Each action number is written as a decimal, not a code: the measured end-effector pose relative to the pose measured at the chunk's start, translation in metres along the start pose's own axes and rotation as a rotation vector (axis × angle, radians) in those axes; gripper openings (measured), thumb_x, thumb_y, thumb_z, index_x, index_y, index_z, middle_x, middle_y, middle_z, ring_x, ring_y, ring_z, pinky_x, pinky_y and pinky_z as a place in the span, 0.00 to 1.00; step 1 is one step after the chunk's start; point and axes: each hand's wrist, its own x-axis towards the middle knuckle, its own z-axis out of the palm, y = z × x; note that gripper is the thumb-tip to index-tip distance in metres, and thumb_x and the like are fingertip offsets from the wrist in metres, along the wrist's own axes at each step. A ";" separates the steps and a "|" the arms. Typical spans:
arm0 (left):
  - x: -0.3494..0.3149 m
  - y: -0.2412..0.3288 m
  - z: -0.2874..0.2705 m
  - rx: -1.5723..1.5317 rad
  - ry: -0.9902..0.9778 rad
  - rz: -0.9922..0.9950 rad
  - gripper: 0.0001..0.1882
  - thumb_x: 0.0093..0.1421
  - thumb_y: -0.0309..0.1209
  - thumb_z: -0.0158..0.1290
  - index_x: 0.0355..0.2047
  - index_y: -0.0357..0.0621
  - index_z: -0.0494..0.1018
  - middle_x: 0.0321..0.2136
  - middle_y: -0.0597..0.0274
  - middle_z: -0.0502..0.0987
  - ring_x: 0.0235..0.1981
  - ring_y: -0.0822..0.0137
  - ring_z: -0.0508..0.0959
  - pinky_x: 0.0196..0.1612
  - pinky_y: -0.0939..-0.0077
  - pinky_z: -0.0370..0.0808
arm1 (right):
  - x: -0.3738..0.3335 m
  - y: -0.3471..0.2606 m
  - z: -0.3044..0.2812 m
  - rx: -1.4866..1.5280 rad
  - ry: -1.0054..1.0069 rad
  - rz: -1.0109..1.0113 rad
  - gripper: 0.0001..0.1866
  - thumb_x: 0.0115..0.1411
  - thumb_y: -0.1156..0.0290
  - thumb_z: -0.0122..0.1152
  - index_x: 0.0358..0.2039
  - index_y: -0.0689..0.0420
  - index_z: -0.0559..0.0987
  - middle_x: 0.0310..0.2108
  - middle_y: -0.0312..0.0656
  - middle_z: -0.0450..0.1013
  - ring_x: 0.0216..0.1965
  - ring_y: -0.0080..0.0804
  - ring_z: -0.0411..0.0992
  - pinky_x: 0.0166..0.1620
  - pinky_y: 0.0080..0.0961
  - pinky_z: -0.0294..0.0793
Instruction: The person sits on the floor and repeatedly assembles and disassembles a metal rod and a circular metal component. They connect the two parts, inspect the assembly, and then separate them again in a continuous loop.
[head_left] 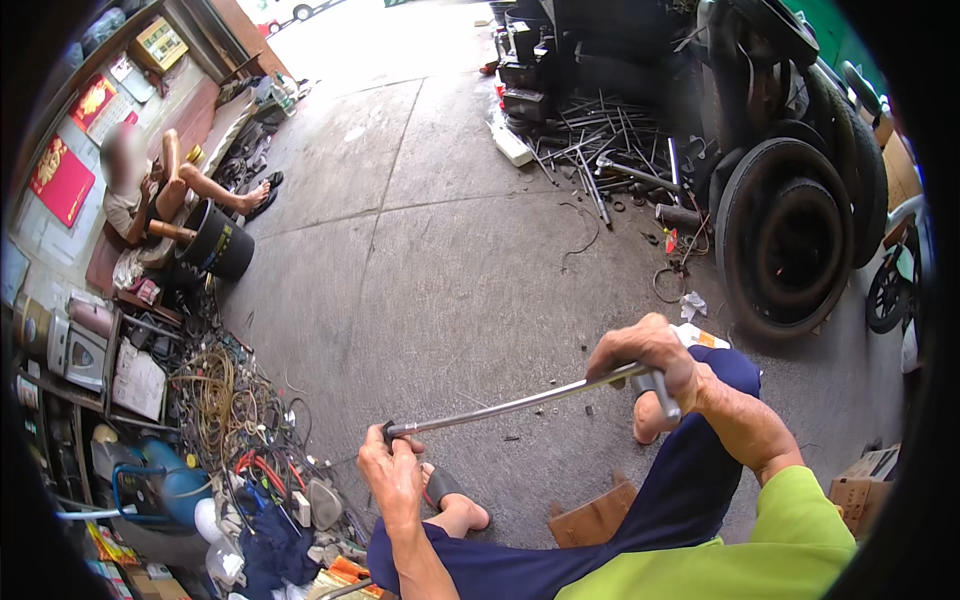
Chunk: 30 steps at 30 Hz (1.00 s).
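Observation:
A long shiny metal tube (510, 404) slants across my lap, its right end higher than its left. My left hand (393, 475) has its fingers closed around the tube's left end, at a black cap. At the other end my right hand (648, 352) wraps over the tube from above, partly hiding it. A short grey cylindrical piece (662, 396) sticks out below my right hand, angled to the tube; how it joins the tube is hidden. Beneath the tube are my sandalled left foot (455, 497) and a piece of brown cardboard (592, 512).
Tangled cables (225, 390) and mixed scrap lie along the left. A seated person (140, 195) is beside a black bucket (215, 240). At the far right, metal rods (610, 135) and a hammer (640, 172) lie near stacked tyres (785, 235). A cardboard box (865, 490) stands right.

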 end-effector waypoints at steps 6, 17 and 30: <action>0.014 -0.002 -0.008 -0.090 0.040 -0.004 0.06 0.55 0.22 0.44 0.25 0.34 0.71 0.17 0.57 0.77 0.16 0.72 0.70 0.21 0.76 0.65 | 0.002 -0.009 0.002 0.135 -0.094 -0.260 0.50 0.35 0.25 0.63 0.37 0.65 0.77 0.29 0.46 0.75 0.29 0.42 0.78 0.30 0.29 0.76; 0.015 -0.007 -0.005 -0.093 -0.004 0.014 0.05 0.56 0.21 0.44 0.27 0.32 0.69 0.17 0.55 0.76 0.16 0.70 0.72 0.22 0.72 0.67 | -0.003 -0.033 0.001 0.024 -0.266 -0.147 0.35 0.42 0.49 0.75 0.43 0.62 0.75 0.34 0.46 0.75 0.30 0.41 0.78 0.28 0.29 0.75; 0.006 -0.008 0.001 0.224 0.189 0.104 0.03 0.49 0.21 0.48 0.22 0.35 0.72 0.15 0.54 0.76 0.21 0.52 0.78 0.30 0.60 0.72 | -0.009 -0.014 0.013 0.124 -0.125 0.009 0.13 0.52 0.78 0.61 0.40 0.62 0.78 0.28 0.46 0.79 0.28 0.35 0.80 0.31 0.25 0.78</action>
